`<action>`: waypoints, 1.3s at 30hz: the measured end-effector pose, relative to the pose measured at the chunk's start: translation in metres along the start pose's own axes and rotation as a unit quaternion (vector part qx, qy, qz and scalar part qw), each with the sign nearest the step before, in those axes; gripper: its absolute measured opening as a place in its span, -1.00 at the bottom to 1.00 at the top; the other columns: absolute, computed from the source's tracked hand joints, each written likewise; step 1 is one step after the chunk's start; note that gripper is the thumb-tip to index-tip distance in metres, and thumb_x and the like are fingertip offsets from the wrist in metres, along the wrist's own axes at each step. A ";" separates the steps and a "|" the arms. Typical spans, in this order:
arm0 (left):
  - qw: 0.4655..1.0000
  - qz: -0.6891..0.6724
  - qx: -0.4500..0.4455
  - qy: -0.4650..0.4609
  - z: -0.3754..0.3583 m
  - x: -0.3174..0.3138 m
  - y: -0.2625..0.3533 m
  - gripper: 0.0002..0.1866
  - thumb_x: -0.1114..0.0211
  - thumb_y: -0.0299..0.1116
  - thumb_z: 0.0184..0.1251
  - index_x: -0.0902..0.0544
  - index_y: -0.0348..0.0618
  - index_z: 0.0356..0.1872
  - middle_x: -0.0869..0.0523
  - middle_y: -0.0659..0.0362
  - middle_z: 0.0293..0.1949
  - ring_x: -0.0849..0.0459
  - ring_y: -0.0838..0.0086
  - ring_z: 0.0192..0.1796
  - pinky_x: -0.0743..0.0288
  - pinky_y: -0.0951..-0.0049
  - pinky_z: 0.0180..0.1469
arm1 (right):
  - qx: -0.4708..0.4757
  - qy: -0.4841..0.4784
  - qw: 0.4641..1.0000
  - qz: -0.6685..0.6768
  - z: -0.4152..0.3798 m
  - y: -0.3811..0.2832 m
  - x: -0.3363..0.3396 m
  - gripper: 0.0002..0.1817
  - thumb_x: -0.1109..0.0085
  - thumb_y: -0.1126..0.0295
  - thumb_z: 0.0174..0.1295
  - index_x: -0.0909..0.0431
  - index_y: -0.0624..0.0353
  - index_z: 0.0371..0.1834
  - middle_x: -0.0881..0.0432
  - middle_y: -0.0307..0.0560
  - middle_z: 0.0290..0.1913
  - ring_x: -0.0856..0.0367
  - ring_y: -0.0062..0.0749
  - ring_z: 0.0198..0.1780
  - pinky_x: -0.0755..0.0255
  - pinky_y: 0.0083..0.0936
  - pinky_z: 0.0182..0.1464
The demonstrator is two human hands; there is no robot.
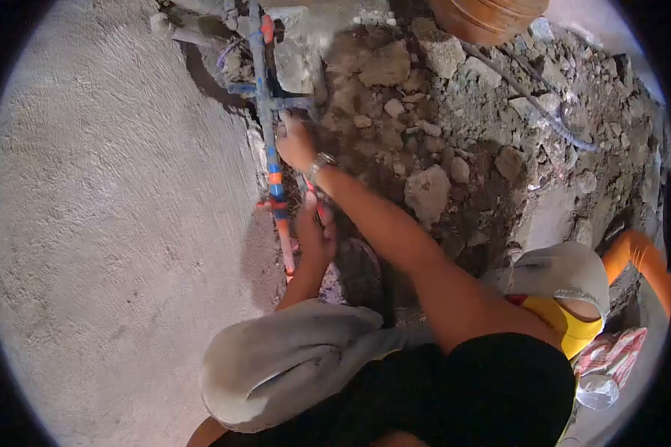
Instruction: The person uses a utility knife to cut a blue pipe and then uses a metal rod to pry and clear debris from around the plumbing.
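Observation:
A long pipe (pixel 261 74) runs down beside the concrete, grey above, with blue and orange bands (pixel 276 179) and a pinkish lower length (pixel 285 242). My right hand (pixel 296 143), with a metal watch (pixel 320 164) on the wrist, is closed close beside the pipe, just below a short side branch (pixel 292 103). What its fingers hold is hidden. Lower down, my left hand (pixel 314 231) is wrapped round a tool with red handles (pixel 320 211). The tool's head lies near my right wrist and cannot be made out.
Rough grey concrete (pixel 127 186) fills the left. Broken stones (pixel 429 194) and soil lie to the right, with a brown rounded container (pixel 488 18) at the top. A dark hose (pixel 529 97) crosses the rubble. An orange pipe (pixel 641 257) curves at the right edge. My knees frame the work.

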State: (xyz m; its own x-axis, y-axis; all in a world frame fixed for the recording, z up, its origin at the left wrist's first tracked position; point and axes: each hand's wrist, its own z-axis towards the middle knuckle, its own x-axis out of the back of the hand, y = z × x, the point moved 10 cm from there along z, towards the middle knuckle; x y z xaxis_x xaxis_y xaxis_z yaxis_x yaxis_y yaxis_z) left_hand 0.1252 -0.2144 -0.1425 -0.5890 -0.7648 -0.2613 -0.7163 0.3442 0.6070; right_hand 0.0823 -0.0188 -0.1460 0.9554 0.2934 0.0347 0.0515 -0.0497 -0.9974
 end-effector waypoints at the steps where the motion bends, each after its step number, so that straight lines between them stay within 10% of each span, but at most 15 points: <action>1: 1.000 -0.007 -0.018 -0.002 0.004 -0.005 0.005 -0.73 -0.05 -0.08 0.42 -0.38 0.04 -0.43 -0.33 0.37 -0.71 -0.18 0.70 -0.78 0.00 0.67 -0.76 | 0.001 -0.002 1.000 -0.002 -0.006 0.001 0.002 -0.34 0.01 0.53 0.02 -0.25 0.24 0.32 -0.57 0.29 -0.31 -0.56 0.13 -0.21 -0.41 -0.16 -0.17; 8: 1.000 0.010 -0.001 0.000 0.006 0.012 -0.011 -0.74 -0.05 -0.07 0.41 -0.38 0.06 -0.44 -0.35 0.37 -0.68 -0.22 0.69 -0.76 -0.05 0.66 -0.75 | -0.030 0.012 0.999 -0.007 0.003 -0.002 0.005 -0.56 0.11 0.46 0.19 -0.40 0.38 0.14 -0.53 0.41 -0.07 -0.48 0.22 0.00 -0.36 -0.19 0.09; 11: 0.979 0.138 -0.143 -0.035 0.007 -0.006 0.016 -0.73 -0.05 -0.07 0.41 -0.36 0.05 -0.42 -0.35 0.36 -0.69 -0.20 0.68 -0.78 -0.03 0.66 -0.76 | 0.070 0.070 0.995 0.020 -0.012 -0.006 0.014 -0.56 0.09 0.45 0.18 -0.41 0.38 0.14 -0.52 0.41 -0.12 -0.49 0.21 -0.06 -0.38 -0.19 0.02; 13: 0.999 -0.013 0.005 -0.034 0.001 -0.006 -0.005 -0.74 -0.03 -0.07 0.42 -0.36 0.05 -0.42 -0.35 0.36 -0.69 -0.18 0.67 -0.79 -0.03 0.66 -0.77 | 0.060 0.034 0.997 -0.030 -0.002 -0.016 0.017 -0.52 0.08 0.45 0.17 -0.36 0.40 0.19 -0.51 0.43 -0.17 -0.53 0.16 -0.09 -0.38 -0.18 -0.05; 15: 0.999 0.028 -0.019 -0.038 -0.001 -0.002 -0.003 -0.73 -0.04 -0.06 0.42 -0.36 0.04 -0.41 -0.36 0.35 -0.69 -0.20 0.67 -0.78 -0.04 0.66 -0.77 | -0.136 -0.052 0.989 0.010 -0.007 0.021 0.000 -0.50 0.09 0.45 0.17 -0.33 0.43 0.21 -0.51 0.44 -0.13 -0.54 0.10 -0.06 -0.36 -0.21 0.00; 17: 0.999 -0.003 -0.021 -0.035 0.009 -0.001 -0.007 -0.77 -0.04 -0.08 0.42 -0.41 0.04 -0.36 -0.37 0.38 -0.70 -0.19 0.66 -0.79 -0.02 0.65 -0.77 | -0.113 -0.076 0.991 0.008 -0.005 0.014 0.000 -0.50 0.08 0.43 0.20 -0.33 0.42 0.22 -0.57 0.37 -0.21 -0.58 0.03 -0.16 -0.41 -0.26 -0.02; 19: 0.999 0.013 -0.026 -0.031 0.003 -0.013 0.002 -0.75 -0.06 -0.05 0.40 -0.39 0.05 -0.39 -0.36 0.38 -0.70 -0.19 0.66 -0.79 -0.02 0.64 -0.77 | 0.110 0.083 0.990 -0.038 -0.005 -0.001 0.014 -0.50 0.09 0.41 0.23 -0.31 0.39 0.24 -0.60 0.19 -0.39 -0.55 -0.04 -0.43 -0.49 -0.33 -0.24; 21: 0.999 0.018 -0.029 -0.008 -0.002 -0.008 0.004 -0.72 -0.07 -0.03 0.38 -0.37 0.07 -0.43 -0.35 0.38 -0.71 -0.18 0.66 -0.79 -0.01 0.63 -0.77 | 0.131 0.045 0.987 -0.078 -0.006 -0.006 0.011 -0.47 0.09 0.38 0.26 -0.23 0.39 0.29 -0.61 0.14 -0.38 -0.53 -0.11 -0.46 -0.49 -0.36 -0.27; 24: 0.999 0.036 -0.035 0.007 0.004 0.005 0.007 -0.69 -0.11 0.01 0.35 -0.36 0.07 -0.46 -0.34 0.38 -0.71 -0.18 0.65 -0.79 -0.01 0.61 -0.76 | -0.089 -0.135 0.979 0.123 -0.013 0.008 -0.001 -0.41 0.07 0.33 0.28 -0.13 0.38 0.35 -0.59 0.21 -0.34 -0.55 -0.10 -0.29 -0.42 -0.23 -0.07; 27: 0.999 0.034 -0.031 -0.022 0.002 0.008 0.008 -0.69 -0.11 0.00 0.35 -0.36 0.07 -0.46 -0.34 0.37 -0.71 -0.18 0.65 -0.79 -0.02 0.61 -0.75 | 0.032 -0.134 0.990 0.028 -0.019 -0.022 0.019 -0.40 0.12 0.26 0.30 -0.12 0.34 0.36 -0.55 0.18 -0.46 -0.52 -0.01 -0.40 -0.41 -0.16 -0.20; 33: 0.997 0.053 -0.054 -0.023 0.010 0.017 0.003 -0.77 -0.11 -0.09 0.35 -0.46 0.00 -0.32 -0.39 0.34 -0.64 -0.26 0.65 -0.72 -0.06 0.61 -0.74 | 0.092 -0.221 0.944 -0.229 -0.026 -0.024 0.045 -0.62 0.06 0.16 0.23 -0.53 0.32 -0.26 -0.56 0.32 -0.33 -0.51 0.27 -0.23 -0.35 0.01 -0.20; 39: 0.999 0.025 -0.035 -0.013 0.010 0.012 -0.003 -0.74 -0.11 -0.02 0.34 -0.42 0.04 -0.35 -0.39 0.34 -0.63 -0.28 0.64 -0.70 -0.05 0.60 -0.73 | 0.095 -0.041 0.971 -0.215 -0.012 -0.119 0.130 -0.65 -0.10 0.18 0.13 -0.54 0.30 -0.55 -0.56 0.18 -0.46 -0.52 -0.07 -0.46 -0.38 -0.21 -0.30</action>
State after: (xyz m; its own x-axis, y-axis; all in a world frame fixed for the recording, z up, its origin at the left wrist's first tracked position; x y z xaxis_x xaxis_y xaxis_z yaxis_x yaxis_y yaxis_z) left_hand 0.1162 -0.2188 -0.1549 -0.6336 -0.7331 -0.2473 -0.6582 0.3428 0.6702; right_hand 0.2042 0.0135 -0.0217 0.8305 0.3227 0.4540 0.3791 0.2697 -0.8852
